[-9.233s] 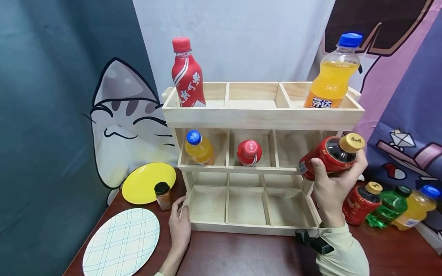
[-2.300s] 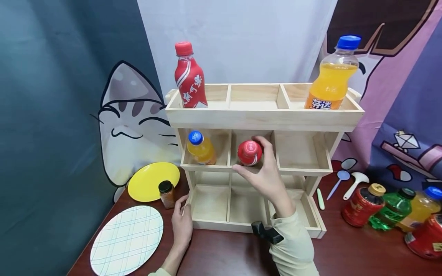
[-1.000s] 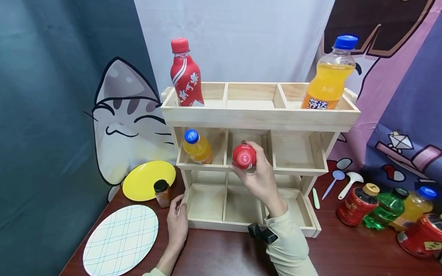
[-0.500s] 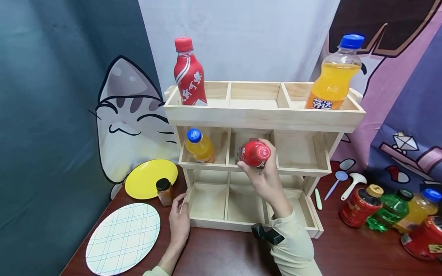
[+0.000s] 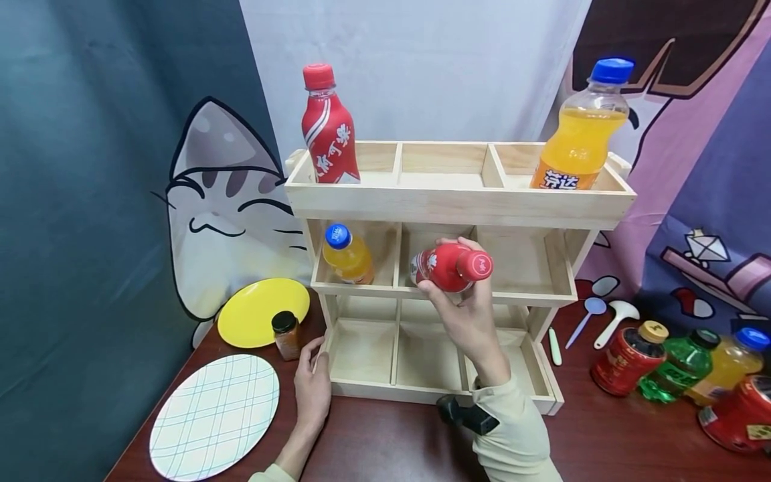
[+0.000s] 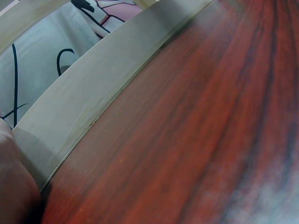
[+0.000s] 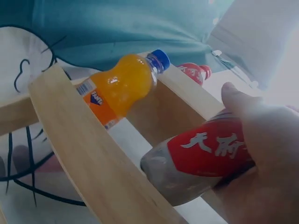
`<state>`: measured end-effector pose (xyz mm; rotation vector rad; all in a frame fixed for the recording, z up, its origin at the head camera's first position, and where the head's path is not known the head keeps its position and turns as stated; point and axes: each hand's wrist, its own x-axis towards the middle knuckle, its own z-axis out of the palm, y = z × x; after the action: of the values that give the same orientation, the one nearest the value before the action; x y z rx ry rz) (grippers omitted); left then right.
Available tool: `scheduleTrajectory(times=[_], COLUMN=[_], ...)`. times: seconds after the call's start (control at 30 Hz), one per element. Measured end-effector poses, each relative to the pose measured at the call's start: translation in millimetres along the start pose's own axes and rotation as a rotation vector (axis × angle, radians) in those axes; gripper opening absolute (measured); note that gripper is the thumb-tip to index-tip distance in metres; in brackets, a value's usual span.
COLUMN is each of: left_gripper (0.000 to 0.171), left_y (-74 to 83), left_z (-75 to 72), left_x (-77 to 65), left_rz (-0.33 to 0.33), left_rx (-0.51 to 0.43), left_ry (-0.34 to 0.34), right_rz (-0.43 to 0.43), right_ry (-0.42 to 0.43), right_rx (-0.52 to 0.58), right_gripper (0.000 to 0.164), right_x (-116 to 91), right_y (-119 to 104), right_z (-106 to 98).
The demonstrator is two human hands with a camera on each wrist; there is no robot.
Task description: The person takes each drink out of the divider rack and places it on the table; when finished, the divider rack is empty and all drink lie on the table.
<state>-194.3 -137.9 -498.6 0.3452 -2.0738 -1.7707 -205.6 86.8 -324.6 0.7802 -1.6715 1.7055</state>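
My right hand (image 5: 466, 321) grips a red cola bottle (image 5: 444, 266) over the middle compartment of the rack's middle tier. The bottle is tilted, with its red cap turned to the right and toward me. In the right wrist view, fingers wrap the upper part of this cola bottle (image 7: 205, 154), and its clear base shows close over the wooden front board (image 7: 98, 154). My left hand (image 5: 313, 391) rests with relaxed fingers against the left side of the three-tier wooden rack (image 5: 460, 206), at the bottom tier. Only a sliver of the left hand (image 6: 16, 182) shows in the left wrist view.
A small orange soda bottle (image 5: 348, 258) stands left on the middle tier. Up top are a red cola bottle (image 5: 330, 134) and an orange soda bottle (image 5: 581, 134). Several bottles, including a green one (image 5: 677, 368), and spoons stand right. Plates (image 5: 215, 415) and a spice jar (image 5: 286, 337) lie left.
My right hand set a gold-capped red bottle at the far right, then took hold of the cola bottle in the middle compartment and tilted it rightward. My left hand stayed at the rack.
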Motion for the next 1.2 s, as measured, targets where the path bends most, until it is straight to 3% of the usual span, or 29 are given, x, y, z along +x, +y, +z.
scheduleTrajectory(times=[0.23, 0.4, 0.6, 0.7, 0.83, 1.07, 1.2], left_gripper=[0.027, 0.026, 0.026, 0.027, 0.028, 0.026, 0.026], left_y=[-16.8, -30.2, -25.6, -13.8, -11.7, -29.1, -25.3], left_z=[1.2, 2.4, 1.9, 1.0, 1.2, 3.5, 1.4], left_x=[7.1, 11.7, 9.4, 6.0, 5.2, 9.9, 10.0], left_rz=[0.015, 0.015, 0.018, 0.001, 0.013, 0.031, 0.027], left_rx=[-0.022, -0.014, -0.033, -0.045, -0.045, -0.026, -0.028], left_ry=[0.014, 0.023, 0.019, 0.003, -0.004, 0.022, 0.020], right_rz=[-0.003, 0.029, 0.022, 0.033, 0.065, 0.012, -0.002], right_ry=[0.096, 0.118, 0.138, 0.127, 0.088, -0.011, -0.012], right_rx=[0.148, 0.134, 0.130, 0.124, 0.082, -0.004, 0.000], right_gripper=[0.065, 0.057, 0.054, 0.053, 0.053, 0.061, 0.057], right_x=[-1, -5, -12, -16, -22, -29, -27], right_y=[2, 0, 0, 5, 16, 24, 23], right_z=[1, 3, 13, 15, 18, 18, 14])
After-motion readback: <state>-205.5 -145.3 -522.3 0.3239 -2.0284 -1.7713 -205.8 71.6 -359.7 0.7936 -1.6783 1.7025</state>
